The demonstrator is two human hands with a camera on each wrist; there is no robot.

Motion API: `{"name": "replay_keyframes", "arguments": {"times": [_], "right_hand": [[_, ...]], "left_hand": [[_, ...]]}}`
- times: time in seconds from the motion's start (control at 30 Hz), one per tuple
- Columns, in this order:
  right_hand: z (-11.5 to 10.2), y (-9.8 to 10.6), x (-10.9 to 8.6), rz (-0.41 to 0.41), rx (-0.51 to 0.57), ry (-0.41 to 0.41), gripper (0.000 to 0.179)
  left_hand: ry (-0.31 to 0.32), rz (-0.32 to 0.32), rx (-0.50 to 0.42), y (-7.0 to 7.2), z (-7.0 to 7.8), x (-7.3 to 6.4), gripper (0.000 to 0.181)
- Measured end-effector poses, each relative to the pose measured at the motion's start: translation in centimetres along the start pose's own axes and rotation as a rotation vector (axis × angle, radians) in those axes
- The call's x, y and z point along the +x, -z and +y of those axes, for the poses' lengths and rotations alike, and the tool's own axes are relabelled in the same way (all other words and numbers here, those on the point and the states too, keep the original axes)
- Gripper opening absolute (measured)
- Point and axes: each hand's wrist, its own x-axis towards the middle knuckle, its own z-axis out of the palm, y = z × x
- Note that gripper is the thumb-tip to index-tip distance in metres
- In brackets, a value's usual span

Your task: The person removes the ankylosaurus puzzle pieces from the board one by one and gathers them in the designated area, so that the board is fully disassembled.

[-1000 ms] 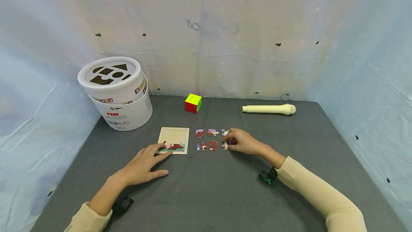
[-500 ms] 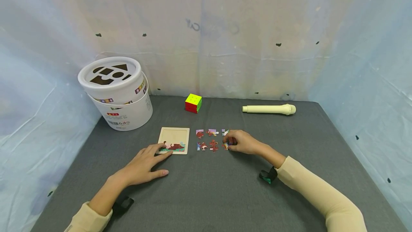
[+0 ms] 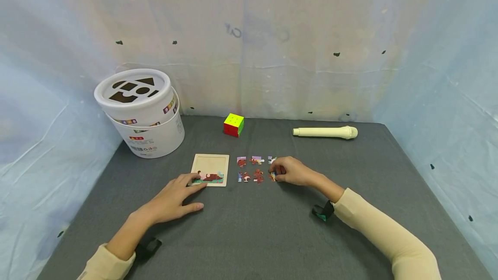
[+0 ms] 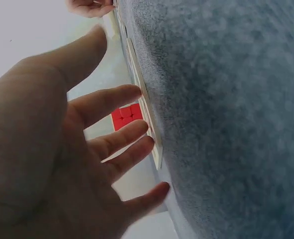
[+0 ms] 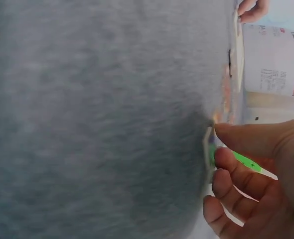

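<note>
My right hand (image 3: 293, 171) pinches a jigsaw puzzle piece (image 3: 272, 176) at the right end of the nearer row of pieces. In the right wrist view that piece (image 5: 206, 149) is edge-on between thumb and fingers, close over the table. My left hand (image 3: 173, 200) has its fingers spread, with fingertips on the near edge of a square wooden puzzle tray (image 3: 212, 160). A strip of fitted pieces showing a brown dog (image 3: 213, 177) fills the tray's lower part. Between tray and right hand lie more loose pieces, among them a brown one (image 3: 258, 176) and a purple-topped one (image 3: 256, 160).
Behind the tray stands a Rubik's cube (image 3: 233, 125). A cream toy microphone (image 3: 324, 132) lies at the back right. At the back left is a white bucket (image 3: 155, 139) with a shape-sorter lid (image 3: 132, 87). Cloth walls (image 3: 272, 85) edge the grey table (image 3: 241, 232).
The right hand's fingers have shifted slightly at the puzzle piece, and its printed face now shows differently. The left hand and the tray hold their places.
</note>
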Motion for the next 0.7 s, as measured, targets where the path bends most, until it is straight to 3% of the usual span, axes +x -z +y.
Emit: {"name": "replay_keyframes", "arguments": {"times": [0.27,0.4,0.57,0.7], "right_hand": [[-2.6,-0.5,3.1,0.096,-0.079,0.035,0.017],[-4.6,-2.0,5.7,0.092,-0.119,0.1,0.018],[-7.1,-4.0,8.7,0.048,-0.063,0.178,0.018],[-8.7,-5.3,10.7,0.02,-0.02,0.18,0.021]], "left_hand": [[-0.053,0.134,-0.053,0.9,-1.4,0.4,0.029],[-0.019,0.172,-0.059,1.0,-2.9,0.9,0.035],[0.034,0.114,-0.04,0.9,-4.4,1.5,0.061],[0.062,0.063,-0.039,0.7,-5.0,1.8,0.065]]}}
